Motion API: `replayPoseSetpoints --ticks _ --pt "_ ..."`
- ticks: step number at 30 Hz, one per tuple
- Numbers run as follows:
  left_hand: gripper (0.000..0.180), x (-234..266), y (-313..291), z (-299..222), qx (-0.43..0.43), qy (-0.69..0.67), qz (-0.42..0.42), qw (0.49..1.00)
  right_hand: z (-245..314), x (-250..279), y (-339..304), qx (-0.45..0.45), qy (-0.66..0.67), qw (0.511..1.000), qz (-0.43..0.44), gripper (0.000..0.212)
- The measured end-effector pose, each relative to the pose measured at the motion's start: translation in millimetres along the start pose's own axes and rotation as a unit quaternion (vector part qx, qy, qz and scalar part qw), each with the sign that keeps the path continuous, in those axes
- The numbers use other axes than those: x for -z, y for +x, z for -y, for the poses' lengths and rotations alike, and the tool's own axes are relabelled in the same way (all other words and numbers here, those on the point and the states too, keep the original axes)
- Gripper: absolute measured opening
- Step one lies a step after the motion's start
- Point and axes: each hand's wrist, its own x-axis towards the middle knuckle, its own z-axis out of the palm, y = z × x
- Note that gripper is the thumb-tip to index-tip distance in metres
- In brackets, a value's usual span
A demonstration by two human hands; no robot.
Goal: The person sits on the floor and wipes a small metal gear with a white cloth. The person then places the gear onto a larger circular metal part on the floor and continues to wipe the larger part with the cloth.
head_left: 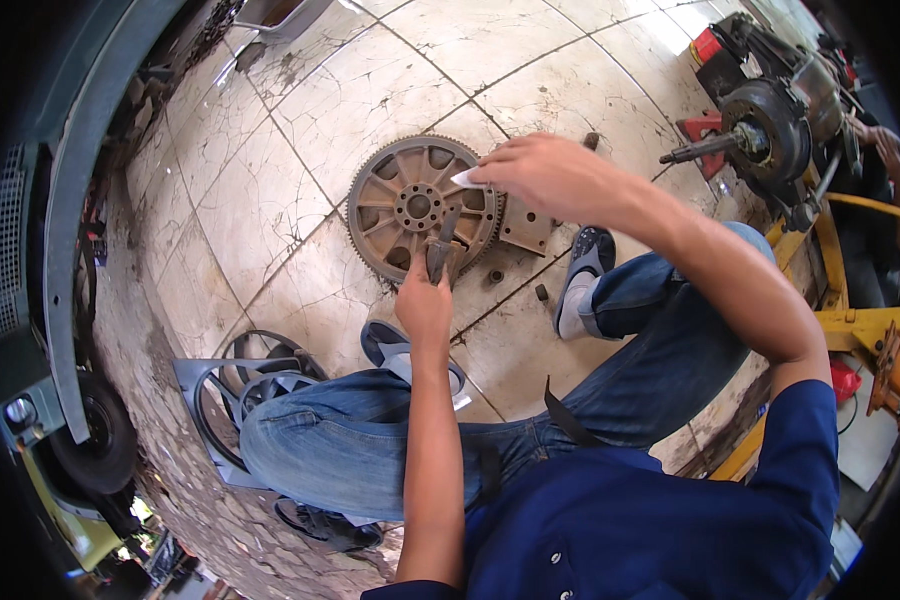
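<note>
The left hand (pixel 425 303) is closed around the handle of a dark tool (pixel 450 224), its blade pointing away from the person, over the flywheel (pixel 395 188). The flywheel lies flat on the tiled floor (pixel 300 255), just beyond the left hand and to the left of the right hand (pixel 550 178). That right hand is raised, palm down, fingertips pinched on a small white piece (pixel 466 178) above the wheel's right edge — whether the piece touches the metal, I cannot tell. A holed plate (pixel 526 230) sits below the right hand, beside the flywheel. To the right of the left hand lies a nut (pixel 496 277); nearer the person, well left of it, stands a fan (pixel 207 400).
</note>
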Motion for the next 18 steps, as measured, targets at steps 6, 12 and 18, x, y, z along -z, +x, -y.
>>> replayPoseSetpoints --ticks 6,12,18 --pt "0.037 4 2 -6 0.008 0.045 0.054 0.998 48 -72 -4 0.057 -0.107 0.991 0.054 0.044" --pt "0.045 7 1 -7 -0.03 0.045 0.032 0.998 24 -89 -12 0.057 -0.143 0.987 0.043 0.043" --pt "0.05 10 1 1 -0.034 0.055 0.047 0.997 27 -90 -11 0.093 -0.164 0.982 0.032 0.045"
